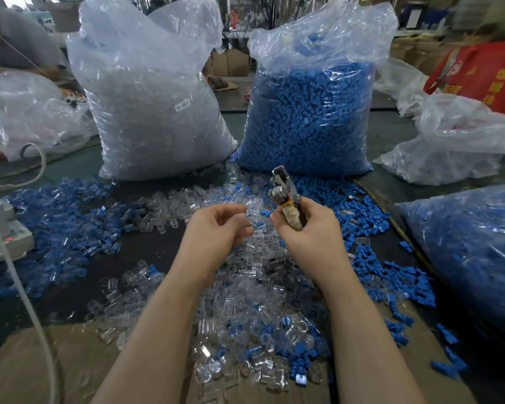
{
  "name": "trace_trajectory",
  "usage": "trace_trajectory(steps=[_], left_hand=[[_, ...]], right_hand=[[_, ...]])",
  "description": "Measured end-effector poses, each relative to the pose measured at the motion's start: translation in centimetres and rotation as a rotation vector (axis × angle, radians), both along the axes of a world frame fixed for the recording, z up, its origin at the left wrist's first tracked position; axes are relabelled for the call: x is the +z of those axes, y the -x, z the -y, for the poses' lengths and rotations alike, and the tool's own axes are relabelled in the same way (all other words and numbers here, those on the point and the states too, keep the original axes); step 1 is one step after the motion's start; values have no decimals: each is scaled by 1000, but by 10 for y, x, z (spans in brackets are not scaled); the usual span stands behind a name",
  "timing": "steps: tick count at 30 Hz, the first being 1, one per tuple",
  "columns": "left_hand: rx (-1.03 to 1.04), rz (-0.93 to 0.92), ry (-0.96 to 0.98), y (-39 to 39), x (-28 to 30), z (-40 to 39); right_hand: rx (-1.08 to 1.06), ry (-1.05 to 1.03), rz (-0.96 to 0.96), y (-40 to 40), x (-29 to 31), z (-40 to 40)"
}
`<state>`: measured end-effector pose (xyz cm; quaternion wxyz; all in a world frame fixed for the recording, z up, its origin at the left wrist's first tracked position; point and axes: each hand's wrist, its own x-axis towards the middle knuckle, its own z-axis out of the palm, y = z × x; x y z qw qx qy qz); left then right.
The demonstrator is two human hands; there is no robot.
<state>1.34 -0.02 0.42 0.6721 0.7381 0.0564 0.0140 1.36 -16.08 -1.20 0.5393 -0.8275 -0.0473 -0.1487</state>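
My right hand (309, 228) grips the wrapped handles of a metal plier-like tool (283, 189), its steel head pointing up and away. Just to its left, my left hand (216, 228) hovers with fingers curled, pinching a small clear plastic piece (251, 206) at the fingertips. Both hands hang over a loose heap of clear plastic caps (245, 301) mixed with blue plastic caps (370, 228) spread across the dark table.
A tall bag of clear caps (155, 112) and a bag of blue caps (309, 118) stand behind the heap. Another blue-filled bag (473, 258) lies at right. Cardboard (41, 368) covers the near edge. A white device (0, 228) with a cable sits at left.
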Motion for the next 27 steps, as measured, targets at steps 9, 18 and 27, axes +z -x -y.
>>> trace_trajectory(steps=[9,18,27], left_hand=[[54,114,-359,4,1,1],[98,85,-75,5,5,5],[100,65,44,6,5,6]], right_hand=[[-30,25,5,0,1,-1],[-43,33,11,1,2,-3],[-21,68,21,2,4,-6]])
